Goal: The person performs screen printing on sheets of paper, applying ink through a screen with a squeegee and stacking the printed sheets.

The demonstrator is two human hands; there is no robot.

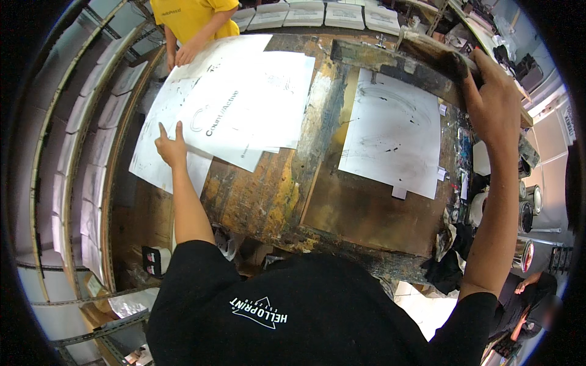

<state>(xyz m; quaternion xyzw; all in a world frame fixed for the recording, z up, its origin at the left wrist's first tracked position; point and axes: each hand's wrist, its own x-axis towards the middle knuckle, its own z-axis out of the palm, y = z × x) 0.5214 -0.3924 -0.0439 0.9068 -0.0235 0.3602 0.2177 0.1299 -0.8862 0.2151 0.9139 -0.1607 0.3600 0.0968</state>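
Observation:
My left hand (171,148) is over the left part of a spread of white printed sheets (287,116), two fingers stretched out and apart. It looks to touch the paper; no grip on a sheet shows. My right hand (493,104) is raised at the far right, closed round the end of a stained screen printing frame (421,70), which is tilted up and seen nearly edge-on. Below the frame, a white sheet (390,134) with dark smudges lies on a brown printing board (366,213). Small white tabs (398,193) stand at its edges.
Across the worktable (244,207), a person in a yellow shirt (195,21) has a hand at the sheets' far edge. Racks with paper (91,183) line the left. Paint cans (526,213) and a black cloth (448,268) are at right. Another person (525,305) is at lower right.

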